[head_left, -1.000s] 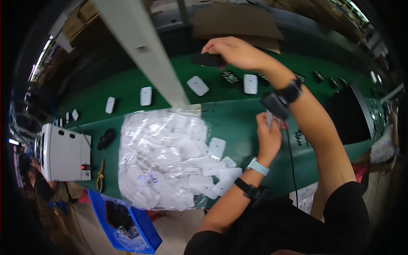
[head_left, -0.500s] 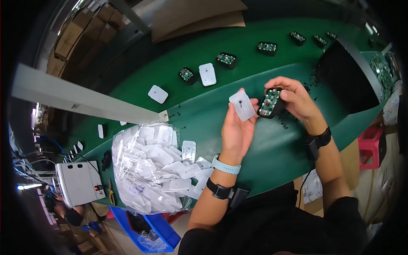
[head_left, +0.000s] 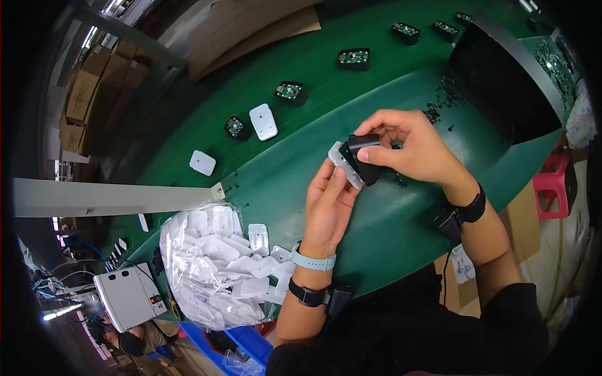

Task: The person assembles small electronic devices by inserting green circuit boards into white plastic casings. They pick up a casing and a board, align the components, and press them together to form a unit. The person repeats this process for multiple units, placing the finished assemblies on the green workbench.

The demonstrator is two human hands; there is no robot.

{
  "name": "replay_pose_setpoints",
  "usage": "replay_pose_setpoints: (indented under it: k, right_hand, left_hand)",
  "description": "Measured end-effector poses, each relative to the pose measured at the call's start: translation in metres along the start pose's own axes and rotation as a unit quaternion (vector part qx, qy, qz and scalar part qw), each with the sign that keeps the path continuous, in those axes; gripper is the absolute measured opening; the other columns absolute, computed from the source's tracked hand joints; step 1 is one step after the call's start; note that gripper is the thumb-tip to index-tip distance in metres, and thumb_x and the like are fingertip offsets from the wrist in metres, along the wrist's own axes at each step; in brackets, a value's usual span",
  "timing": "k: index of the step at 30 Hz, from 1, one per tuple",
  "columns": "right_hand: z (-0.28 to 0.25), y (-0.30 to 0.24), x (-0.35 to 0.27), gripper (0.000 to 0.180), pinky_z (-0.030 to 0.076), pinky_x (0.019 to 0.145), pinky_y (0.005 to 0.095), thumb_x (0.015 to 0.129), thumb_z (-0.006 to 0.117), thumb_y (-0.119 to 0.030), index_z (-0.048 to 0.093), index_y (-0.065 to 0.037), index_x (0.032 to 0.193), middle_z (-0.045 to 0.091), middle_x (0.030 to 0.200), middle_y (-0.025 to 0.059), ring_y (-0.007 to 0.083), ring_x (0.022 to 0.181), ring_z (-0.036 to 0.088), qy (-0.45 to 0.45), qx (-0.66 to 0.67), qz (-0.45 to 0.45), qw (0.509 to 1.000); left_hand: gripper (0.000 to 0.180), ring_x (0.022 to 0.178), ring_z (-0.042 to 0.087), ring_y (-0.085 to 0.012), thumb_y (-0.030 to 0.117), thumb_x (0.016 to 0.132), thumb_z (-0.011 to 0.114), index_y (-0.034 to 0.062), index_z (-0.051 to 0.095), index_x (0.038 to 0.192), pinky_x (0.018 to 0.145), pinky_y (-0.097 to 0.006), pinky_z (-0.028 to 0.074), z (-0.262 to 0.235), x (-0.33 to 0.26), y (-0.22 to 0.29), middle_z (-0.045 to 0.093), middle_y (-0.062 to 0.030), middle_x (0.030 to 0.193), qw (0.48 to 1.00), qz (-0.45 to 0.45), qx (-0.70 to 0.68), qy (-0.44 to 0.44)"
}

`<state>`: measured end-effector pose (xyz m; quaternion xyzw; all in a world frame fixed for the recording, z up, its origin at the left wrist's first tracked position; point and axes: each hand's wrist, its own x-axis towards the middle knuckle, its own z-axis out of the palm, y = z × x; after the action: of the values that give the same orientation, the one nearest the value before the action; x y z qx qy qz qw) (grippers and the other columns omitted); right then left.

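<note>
My left hand (head_left: pixel 329 203) grips a white plastic cover (head_left: pixel 343 165) by its edges, thumb along the near side. Against that cover, tilted, is a black plastic housing (head_left: pixel 365 150), which my right hand (head_left: pixel 404 147) pinches from above between thumb and fingers. The housing's open face is turned toward the cover, so most of its circuit board is hidden. Whether the two parts are fully seated together I cannot tell. Left of my left hand, a clear plastic bag (head_left: pixel 207 276) spills a heap of white covers (head_left: pixel 254 266) onto the green table.
Along the far green strip stand several black housings with circuit boards (head_left: pixel 354 59), among loose white covers (head_left: pixel 263 122). Small black screws (head_left: pixel 433 114) lie scattered near a large black bin (head_left: pixel 495 81). A metal post (head_left: pixel 113 195) reaches in from the left, near a white box-shaped device (head_left: pixel 130 296).
My right hand has turned the black housing over and brought it left against the white cover. The left hand has tilted the cover up. The head view has shifted.
</note>
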<state>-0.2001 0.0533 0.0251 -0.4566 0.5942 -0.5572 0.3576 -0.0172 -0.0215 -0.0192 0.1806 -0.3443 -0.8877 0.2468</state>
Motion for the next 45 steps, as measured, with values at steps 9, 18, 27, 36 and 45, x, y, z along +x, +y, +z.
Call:
replay_pose_setpoints:
  k: [9, 18, 27, 36, 45]
  right_hand:
    - [0.002, 0.004, 0.002, 0.031, 0.050, 0.063, 0.0226, 0.082, 0.081, -0.011, 0.070, -0.001, 0.108, 0.066, 0.082, 0.0038, 0.0078, 0.071, 0.060, -0.033, -0.052, -0.001, 0.998]
    - [-0.003, 0.005, 0.003, 0.034, 0.056, 0.075, 0.0264, 0.084, 0.079, -0.006, 0.068, 0.002, 0.115, 0.069, 0.104, 0.0075, 0.0136, 0.096, 0.066, -0.098, 0.039, -0.002, 0.994]
    - [-0.001, 0.007, 0.000, 0.033, 0.057, 0.074, 0.0263, 0.083, 0.078, -0.002, 0.069, 0.001, 0.115, 0.070, 0.106, 0.0081, 0.0137, 0.095, 0.067, -0.113, 0.049, -0.039, 0.992]
    - [0.005, 0.006, -0.001, 0.032, 0.056, 0.074, 0.0266, 0.082, 0.078, 0.001, 0.071, 0.001, 0.113, 0.070, 0.103, 0.0080, 0.0137, 0.091, 0.067, -0.092, 0.052, -0.060, 0.993]
    - [-0.001, 0.007, -0.001, 0.032, 0.056, 0.087, 0.0321, 0.079, 0.075, 0.007, 0.070, 0.002, 0.110, 0.070, 0.115, 0.0132, 0.0203, 0.103, 0.068, -0.104, 0.019, -0.097, 0.990]
  left_hand:
    - [0.045, 0.123, 0.057, -0.0192, 0.017, 0.102, 0.060, -0.0033, 0.050, 0.141, 0.108, -0.036, 0.044, 0.007, -0.002, -0.001, 0.059, -0.0105, 0.136, 0.997, 0.004, 0.071, 0.029]
    - [0.050, 0.119, 0.061, -0.0180, 0.003, 0.096, 0.065, -0.0055, 0.048, 0.142, 0.100, -0.030, 0.049, 0.007, -0.005, 0.007, 0.063, -0.0127, 0.130, 0.987, 0.033, 0.146, 0.052]
    - [0.052, 0.115, 0.064, -0.0201, 0.000, 0.093, 0.069, -0.0055, 0.051, 0.141, 0.095, -0.029, 0.052, 0.005, -0.007, 0.008, 0.065, -0.0145, 0.127, 0.976, 0.070, 0.196, 0.055]
    - [0.052, 0.120, 0.063, -0.0271, -0.011, 0.088, 0.069, -0.0083, 0.053, 0.137, 0.095, -0.032, 0.057, 0.002, -0.007, 0.016, 0.055, -0.0107, 0.128, 0.981, 0.057, 0.181, 0.043]
    - [0.052, 0.117, 0.064, -0.0263, -0.012, 0.085, 0.072, -0.0111, 0.054, 0.134, 0.096, -0.033, 0.058, 0.001, -0.007, 0.006, 0.054, -0.0108, 0.126, 0.966, 0.126, 0.225, 0.036]
